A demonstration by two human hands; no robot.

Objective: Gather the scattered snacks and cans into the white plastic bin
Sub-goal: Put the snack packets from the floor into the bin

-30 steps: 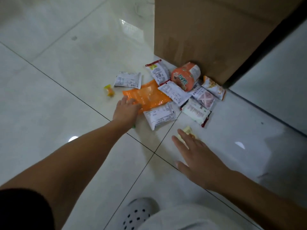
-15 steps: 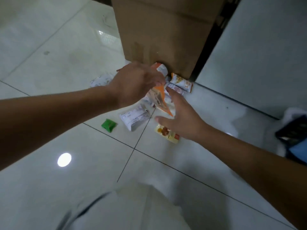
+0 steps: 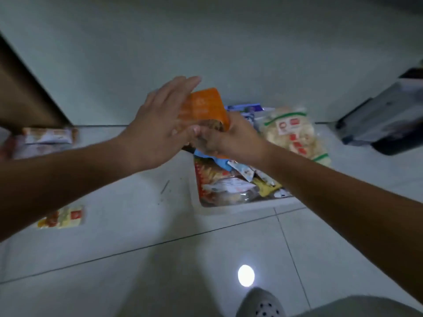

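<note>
**Pale tiled floor with bin: the held packet stands directly over its target**

A pale tiled floor point(image 3: 137, 271) under dim light, with a perforated shoe point(image 3: 261, 303) at the near edge. Beyond the shoe stands the white plastic bin point(image 3: 240, 208), which already holds a heap of wrappers. Both hands meet above the bin's far half. The right hand point(image 3: 229, 138) grasps the lower end of the orange packet point(image 3: 206, 106), fingers curled round it. The left hand point(image 3: 158, 126) lies flat against the packet's left face, fingers straight, steadying rather than gripping.

The packet stands roughly upright, its lower end over the bin's contents. The coming move is therefore judged to be a short downward release, governed by the right hand.

Two strays remain on the floor to the left: a yellow-and-red packet point(image 3: 61, 217) nearer, and a long pale packet point(image 3: 45, 138) farther off beside the cardboard box point(image 3: 23, 99). The left hand is nearer to both. A bag of rice crackers point(image 3: 293, 131) sits at the bin's far right; whether it is inside cannot be told.
</note>
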